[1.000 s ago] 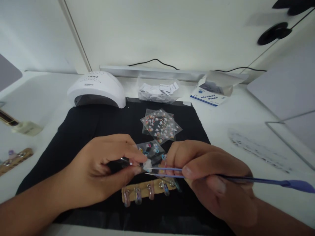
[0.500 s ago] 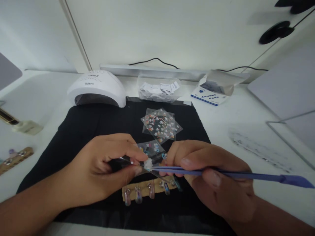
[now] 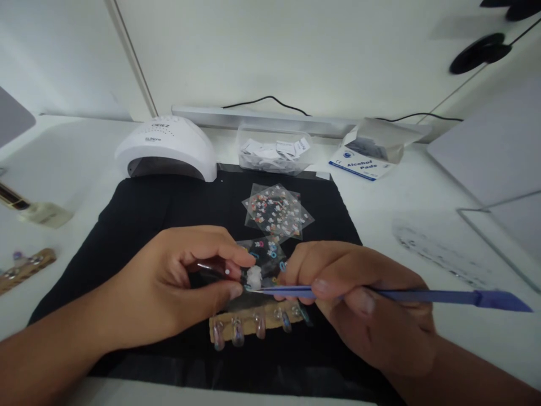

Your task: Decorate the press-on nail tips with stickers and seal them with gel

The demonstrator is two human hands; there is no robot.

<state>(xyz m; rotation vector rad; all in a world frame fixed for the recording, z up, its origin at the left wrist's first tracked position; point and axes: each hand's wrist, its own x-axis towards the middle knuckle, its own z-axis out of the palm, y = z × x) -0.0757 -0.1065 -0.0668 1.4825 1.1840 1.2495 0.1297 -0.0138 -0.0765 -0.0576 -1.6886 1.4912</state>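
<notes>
Tweezers (image 3: 380,294) at white sticker (image 3: 254,277)

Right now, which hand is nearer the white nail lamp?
Left. The left hand lies just below the nail lamp; the right hand sits farther off, across the mat.

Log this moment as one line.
left hand: pinches white bit | right hand: holds tweezers, tips at bit | nail strip below

A white table (image 3: 422,192) carries a black mat (image 3: 169,208) at its middle. Behind the mat stand a white nail lamp (image 3: 167,148), a clear tub of paper scraps (image 3: 273,152) and an alcohol pads box (image 3: 367,155); a wooden strip of nail tips (image 3: 25,268) lies at the left edge
</notes>
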